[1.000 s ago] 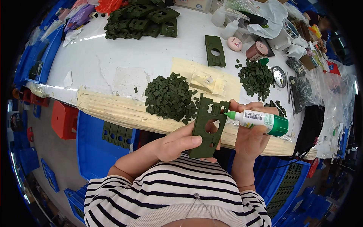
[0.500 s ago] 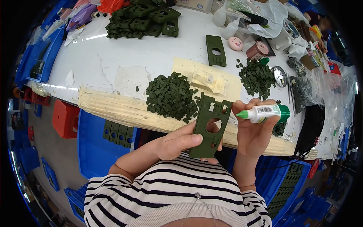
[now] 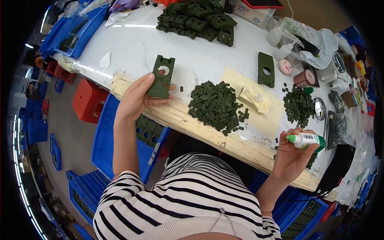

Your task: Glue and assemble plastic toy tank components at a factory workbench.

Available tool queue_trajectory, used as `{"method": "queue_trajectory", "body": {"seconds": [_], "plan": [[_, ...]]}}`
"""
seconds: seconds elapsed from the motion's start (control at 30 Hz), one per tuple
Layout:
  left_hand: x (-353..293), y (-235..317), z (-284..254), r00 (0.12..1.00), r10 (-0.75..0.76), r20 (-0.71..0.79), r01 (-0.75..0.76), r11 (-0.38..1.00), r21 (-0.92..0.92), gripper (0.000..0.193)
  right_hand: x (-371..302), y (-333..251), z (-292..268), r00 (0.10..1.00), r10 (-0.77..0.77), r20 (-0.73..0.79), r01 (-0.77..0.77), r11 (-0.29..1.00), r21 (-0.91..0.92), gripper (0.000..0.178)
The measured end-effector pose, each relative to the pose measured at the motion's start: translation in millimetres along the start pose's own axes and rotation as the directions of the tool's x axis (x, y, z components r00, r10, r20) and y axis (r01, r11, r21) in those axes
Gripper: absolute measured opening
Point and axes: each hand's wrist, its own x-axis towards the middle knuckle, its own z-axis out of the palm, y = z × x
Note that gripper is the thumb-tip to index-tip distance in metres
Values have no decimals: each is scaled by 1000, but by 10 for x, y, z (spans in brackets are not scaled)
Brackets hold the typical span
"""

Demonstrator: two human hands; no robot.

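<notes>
My left hand (image 3: pixel 138 96) grips a dark green plastic plate (image 3: pixel 161 82) by its lower end, above the table's left front edge. The plate has a large round hole and notches at its far end. At the right, my right hand (image 3: pixel 291 156) is closed around a small white glue bottle (image 3: pixel 307 139) with a light green nozzle and a dark green base. The bottle lies sideways, nozzle toward the left. Between the hands, a heap of small dark green pieces (image 3: pixel 214 106) rests on the table, with a cream block (image 3: pixel 256 98) beside it.
Many similar green plates (image 3: pixel 196 22) are piled at the back, and a single plate (image 3: pixel 266 70) lies farther right. A second heap of small pieces (image 3: pixel 298 106) is near a pink jar (image 3: pixel 304 79). Below the wooden edge, a blue bin (image 3: pixel 105 146) holds more plates; a red stool (image 3: pixel 89 100) stands left.
My left hand has carried the green plate leftward and farther out, away from the glue bottle. My right hand still holds the bottle, now lower and farther right in view. The whole view has turned.
</notes>
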Motion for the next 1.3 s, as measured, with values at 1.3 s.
{"method": "queue_trajectory", "body": {"seconds": [1.3], "plan": [[927, 887, 1070, 456, 744, 488, -830, 157, 536, 55, -180, -184, -1, 979, -191, -74, 150, 913, -379, 45]]}}
